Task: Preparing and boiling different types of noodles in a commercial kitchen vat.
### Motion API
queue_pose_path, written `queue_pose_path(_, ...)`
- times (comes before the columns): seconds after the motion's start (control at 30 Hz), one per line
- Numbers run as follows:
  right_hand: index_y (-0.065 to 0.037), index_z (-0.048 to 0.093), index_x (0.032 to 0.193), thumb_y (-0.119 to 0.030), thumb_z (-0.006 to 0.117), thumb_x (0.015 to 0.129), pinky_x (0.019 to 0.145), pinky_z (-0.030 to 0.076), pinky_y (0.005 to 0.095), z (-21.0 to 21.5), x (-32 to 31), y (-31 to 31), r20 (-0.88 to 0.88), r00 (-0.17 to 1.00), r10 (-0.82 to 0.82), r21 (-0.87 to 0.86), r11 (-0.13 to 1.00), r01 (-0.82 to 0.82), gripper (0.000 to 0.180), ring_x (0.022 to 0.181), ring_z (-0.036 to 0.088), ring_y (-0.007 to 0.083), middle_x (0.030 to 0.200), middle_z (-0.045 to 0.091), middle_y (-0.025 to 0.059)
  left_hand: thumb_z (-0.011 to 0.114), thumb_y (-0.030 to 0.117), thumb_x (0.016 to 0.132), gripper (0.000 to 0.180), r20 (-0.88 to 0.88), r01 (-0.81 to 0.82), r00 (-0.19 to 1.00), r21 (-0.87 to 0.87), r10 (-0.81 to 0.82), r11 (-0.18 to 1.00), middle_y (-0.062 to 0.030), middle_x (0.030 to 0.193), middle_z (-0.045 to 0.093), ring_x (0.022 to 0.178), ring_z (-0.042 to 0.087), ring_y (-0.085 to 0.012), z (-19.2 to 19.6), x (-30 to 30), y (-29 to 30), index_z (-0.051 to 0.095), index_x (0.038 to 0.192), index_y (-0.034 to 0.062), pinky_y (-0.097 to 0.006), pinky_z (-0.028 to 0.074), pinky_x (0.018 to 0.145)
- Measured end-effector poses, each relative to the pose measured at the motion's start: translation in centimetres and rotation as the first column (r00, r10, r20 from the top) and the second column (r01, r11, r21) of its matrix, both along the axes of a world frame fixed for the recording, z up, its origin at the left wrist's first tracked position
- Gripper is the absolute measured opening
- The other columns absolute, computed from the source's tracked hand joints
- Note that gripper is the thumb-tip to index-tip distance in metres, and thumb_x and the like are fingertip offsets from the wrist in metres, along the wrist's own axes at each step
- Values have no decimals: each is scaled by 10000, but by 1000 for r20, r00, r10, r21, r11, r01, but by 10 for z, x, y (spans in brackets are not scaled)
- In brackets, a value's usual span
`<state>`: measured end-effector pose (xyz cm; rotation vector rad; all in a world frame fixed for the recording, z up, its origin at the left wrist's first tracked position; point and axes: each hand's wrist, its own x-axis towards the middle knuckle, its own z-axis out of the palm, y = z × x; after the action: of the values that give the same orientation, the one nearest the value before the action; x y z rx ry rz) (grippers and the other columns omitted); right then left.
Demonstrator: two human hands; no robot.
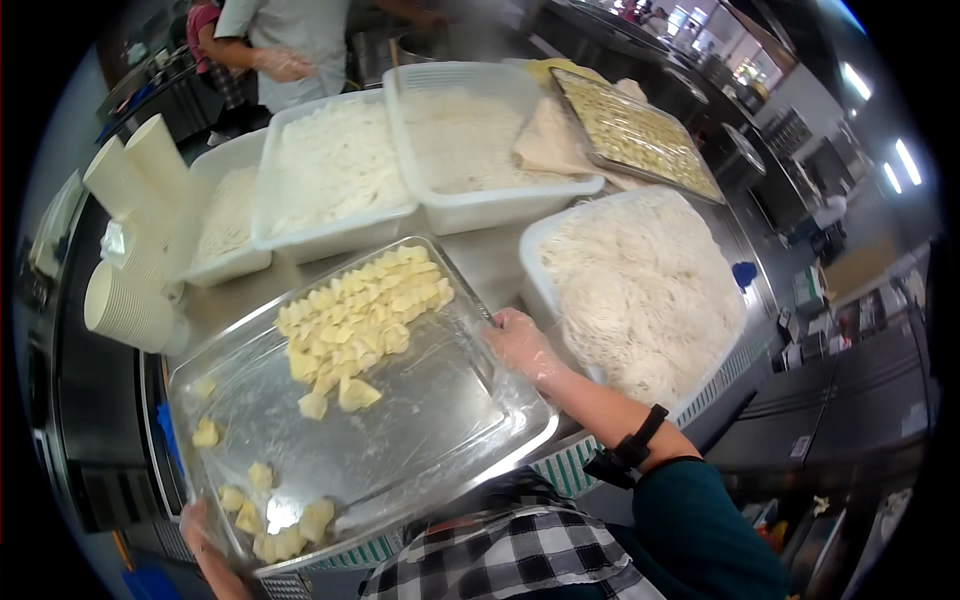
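A large metal tray [430, 430] is tilted across the near side of the counter. Pale yellow dumplings [360, 310] sit in packed rows toward its far end, with several loose dumplings [290, 540] along its left and near edges. My right hand [520, 342], in a clear plastic glove, is closed on the tray's right rim. At the near left corner my left hand [197, 527] grips the rim, its fingers partly hidden by the edge. Just right of my right hand stands a white tub heaped with thin pale noodles [640, 290].
Behind the tray stand white plastic tubs [400, 200] of noodles. Stacked paper bowls [125, 305] and tall cups [155, 155] line the left. A film-covered tray [640, 130] of small yellowish pieces rests on a cloth [555, 140], far right. Another person [285, 50] stands across the counter.
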<state>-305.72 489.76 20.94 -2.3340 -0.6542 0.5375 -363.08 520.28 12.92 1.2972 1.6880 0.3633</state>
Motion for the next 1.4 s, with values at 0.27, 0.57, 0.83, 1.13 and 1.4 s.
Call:
queue_pose_path(0.27,13,527,875,-231,552,773,587,413,254,37,37,-81,-100,960,-261,282,918,279,266,667,507,114,688,536,56,558,226,748,304,465,10,878,211,-110,977,-59,771,571,656,550,-137,107,89,-54,543,944,-5,-247,435,567)
queue_pose_path(0.57,-6,567,849,-208,600,726,598,359,216,143,118,-272,23,866,-500,478,766,430,239,640,451,85,697,511,-10,550,119,761,210,710,292,623,179,-329,940,-74,828,557,711,553,-156,183,319,-145,513,939,13,-275,478,627)
queue_pose_path(0.83,20,572,818,-193,617,705,593,379,225,113,201,-455,214,779,-590,448,768,458,245,647,490,94,677,541,18,575,37,714,181,668,321,638,221,-383,921,-71,789,548,656,560,-170,171,468,-208,504,878,2,-291,488,603)
queue_pose_path(1.13,10,588,814,-86,606,717,627,408,226,71,311,-581,77,775,-628,428,722,543,138,691,537,113,748,586,47,590,46,713,205,792,538,493,47,-360,841,-64,795,554,677,560,-151,193,588,-262,514,900,13,-271,477,608)
queue_pose_path(1.4,-2,607,797,-96,602,698,637,414,251,72,487,-552,384,803,-455,435,856,277,137,688,537,130,738,595,51,575,117,739,182,634,623,550,123,-544,773,-97,741,570,603,572,-175,215,734,-246,534,872,-1,-299,484,523)
